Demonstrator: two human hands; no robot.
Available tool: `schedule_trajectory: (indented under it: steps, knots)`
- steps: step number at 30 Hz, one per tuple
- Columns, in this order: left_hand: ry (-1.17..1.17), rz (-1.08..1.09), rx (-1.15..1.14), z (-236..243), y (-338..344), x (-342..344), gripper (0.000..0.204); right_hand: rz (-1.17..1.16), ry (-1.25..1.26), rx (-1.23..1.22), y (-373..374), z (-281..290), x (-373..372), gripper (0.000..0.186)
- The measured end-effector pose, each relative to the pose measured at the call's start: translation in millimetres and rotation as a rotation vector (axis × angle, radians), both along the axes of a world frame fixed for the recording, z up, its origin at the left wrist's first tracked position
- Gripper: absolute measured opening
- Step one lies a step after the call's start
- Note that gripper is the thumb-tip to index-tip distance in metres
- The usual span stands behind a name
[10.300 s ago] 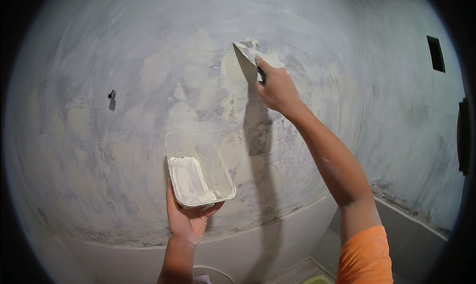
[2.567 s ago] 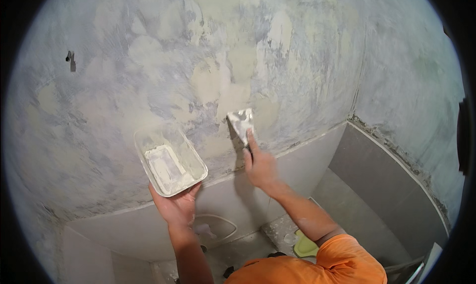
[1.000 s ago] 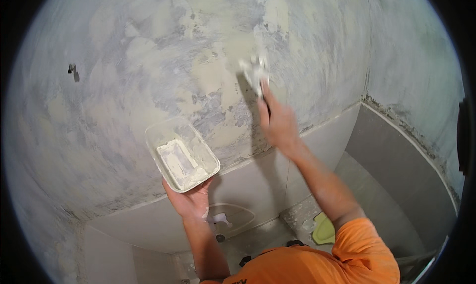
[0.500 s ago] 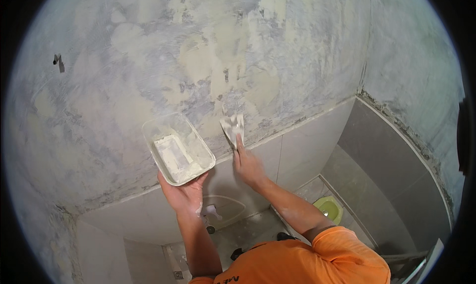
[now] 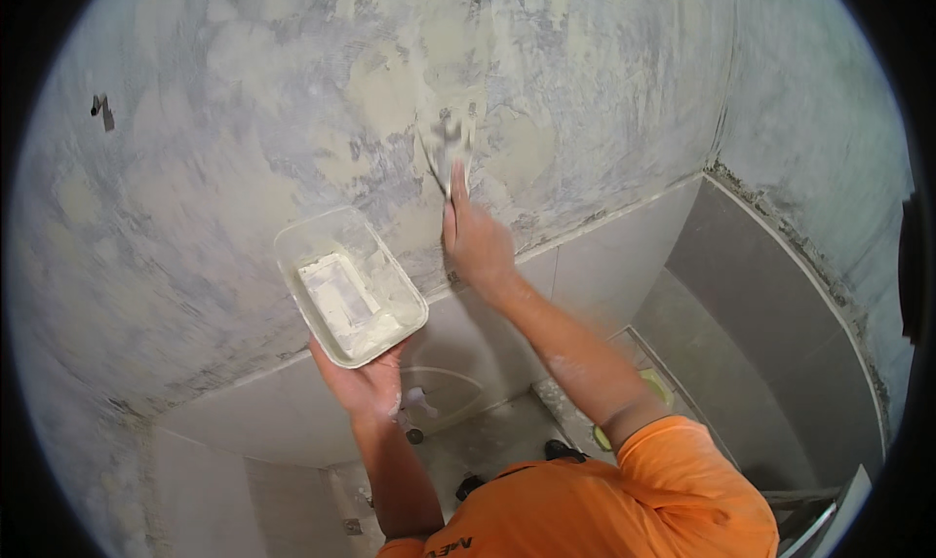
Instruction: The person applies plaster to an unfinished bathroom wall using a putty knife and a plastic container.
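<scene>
My left hand (image 5: 363, 383) holds up a clear plastic tub (image 5: 413, 316) from below, its fingers wrapped round the base. Off-white putty (image 5: 327, 277) smears the tub's bottom and sides. My right hand (image 5: 480, 244) grips a putty knife (image 5: 449, 147), index finger stretched along it, the handle mostly hidden in the fist. The wide blade is against or very close to the patchy grey wall (image 5: 292, 149), over a cream-coloured streak; contact cannot be told for sure. Motion slightly blurs the knife and right hand.
Below the plaster run grey wall tiles (image 5: 604, 236), with a rough ledge at the corner on the right. A small hole with a dark fitting (image 5: 101, 110) marks the wall at upper left. A yellow-green basin (image 5: 655, 387) stands low behind my right forearm.
My right hand has moved the putty knife up the wall, away from the tile edge. The tub in my left hand has stayed almost in place.
</scene>
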State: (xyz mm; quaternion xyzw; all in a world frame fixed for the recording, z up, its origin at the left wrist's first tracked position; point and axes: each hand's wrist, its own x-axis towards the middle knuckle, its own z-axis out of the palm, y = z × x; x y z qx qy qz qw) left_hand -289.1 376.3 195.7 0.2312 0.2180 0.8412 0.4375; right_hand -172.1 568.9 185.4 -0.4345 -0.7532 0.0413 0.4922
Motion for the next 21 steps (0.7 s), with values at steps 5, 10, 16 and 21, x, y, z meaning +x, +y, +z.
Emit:
schedule_trajectory:
  steps: [5,10,16,21]
  knots:
    - [0.015,0.037,-0.077,-5,-5,-4,0.064,0.064,-0.107,-0.155,-32,-113,12,0.071]
    - [-0.017,0.063,-0.166,-28,-1,-20,0.071,0.216,0.066,-0.164,-38,-102,41,0.064]
    - [0.043,0.000,-0.233,-34,3,-16,0.075,0.182,0.144,-0.038,-16,51,35,0.059]
    - [-0.035,-0.064,-0.076,-54,9,-23,0.067,-0.041,-0.079,-0.042,9,13,18,0.076]
